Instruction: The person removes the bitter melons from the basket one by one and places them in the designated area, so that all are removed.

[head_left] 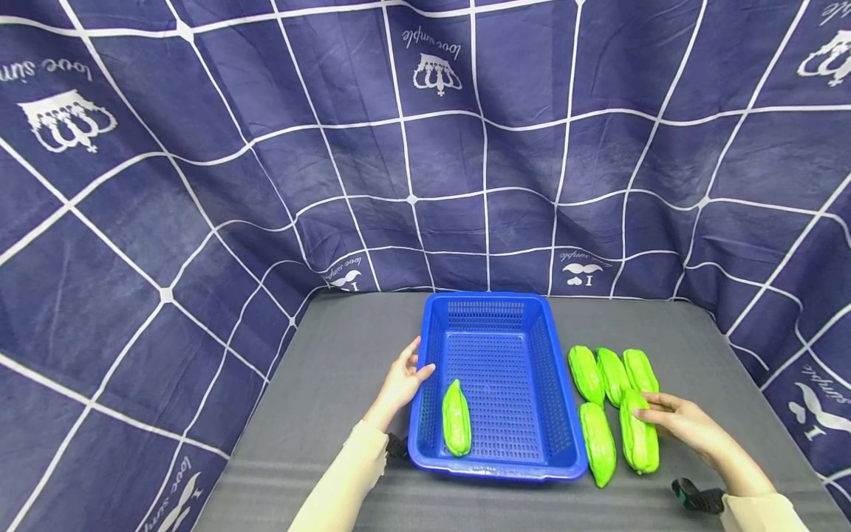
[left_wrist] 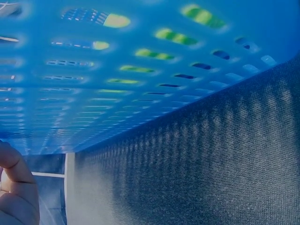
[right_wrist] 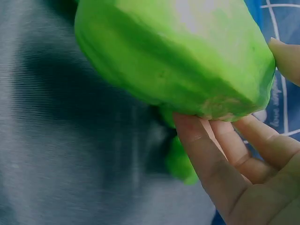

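Note:
On the left side of the blue plastic basket (head_left: 488, 471), my left hand (head_left: 401, 377) holds the rim, thumb over the edge and fingers along the outside. In the left wrist view part of that hand (left_wrist: 16, 187) shows beside the slotted basket wall (left_wrist: 154, 108). One ridged green gourd (head_left: 456, 420) lies inside the basket, near its front left. My right hand (head_left: 678, 417) grips another ridged green gourd (head_left: 640, 443) between thumb and fingers, right of the basket. Close up in the right wrist view, fingers (right_wrist: 197, 140) touch the end of this gourd (right_wrist: 173, 56).
Several more green gourds lie beside the basket's right wall, among them a near one (head_left: 598, 443) and a far one (head_left: 587, 373). A grey cloth (head_left: 332, 369) covers the table. Behind and at the left hangs a blue curtain (head_left: 518, 162) with white lines.

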Motion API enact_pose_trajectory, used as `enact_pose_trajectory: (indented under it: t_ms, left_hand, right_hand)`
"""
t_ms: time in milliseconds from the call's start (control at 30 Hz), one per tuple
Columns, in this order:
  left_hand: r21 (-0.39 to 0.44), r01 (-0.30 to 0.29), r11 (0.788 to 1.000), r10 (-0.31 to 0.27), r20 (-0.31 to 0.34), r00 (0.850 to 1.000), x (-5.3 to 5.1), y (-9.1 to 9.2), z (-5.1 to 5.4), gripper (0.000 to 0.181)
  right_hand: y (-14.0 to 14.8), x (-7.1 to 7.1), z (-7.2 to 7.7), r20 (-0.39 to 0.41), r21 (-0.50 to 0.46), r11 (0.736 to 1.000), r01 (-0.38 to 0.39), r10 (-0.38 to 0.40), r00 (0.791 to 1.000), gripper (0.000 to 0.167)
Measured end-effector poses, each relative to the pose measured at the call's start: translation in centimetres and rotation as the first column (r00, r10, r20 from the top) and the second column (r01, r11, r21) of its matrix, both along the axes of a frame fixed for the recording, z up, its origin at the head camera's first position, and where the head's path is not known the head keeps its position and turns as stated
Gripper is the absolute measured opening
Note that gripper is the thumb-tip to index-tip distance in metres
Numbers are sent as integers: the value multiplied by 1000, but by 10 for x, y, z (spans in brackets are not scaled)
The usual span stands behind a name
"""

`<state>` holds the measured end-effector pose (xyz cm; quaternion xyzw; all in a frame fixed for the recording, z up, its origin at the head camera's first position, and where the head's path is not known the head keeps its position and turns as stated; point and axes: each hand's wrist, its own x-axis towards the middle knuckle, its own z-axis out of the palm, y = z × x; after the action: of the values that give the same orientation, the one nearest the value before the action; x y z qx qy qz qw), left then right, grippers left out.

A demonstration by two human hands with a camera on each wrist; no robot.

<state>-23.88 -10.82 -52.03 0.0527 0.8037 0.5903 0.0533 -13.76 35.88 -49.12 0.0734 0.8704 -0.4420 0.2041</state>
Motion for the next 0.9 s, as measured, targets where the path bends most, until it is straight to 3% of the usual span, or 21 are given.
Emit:
enact_pose_trajectory:
  t_ms: [400,900]
  left_hand:
    - [0,-3,1000,3,8,1000,1,0,1,67]
    - [-15,-12,1000,12,25,1000,1,0,1,68]
  right_hand:
    - [-1,7,-30,46,-105,994,36,-32,998,70]
    - [-8,11,-40,62,-114,991,64,-57,996,69]
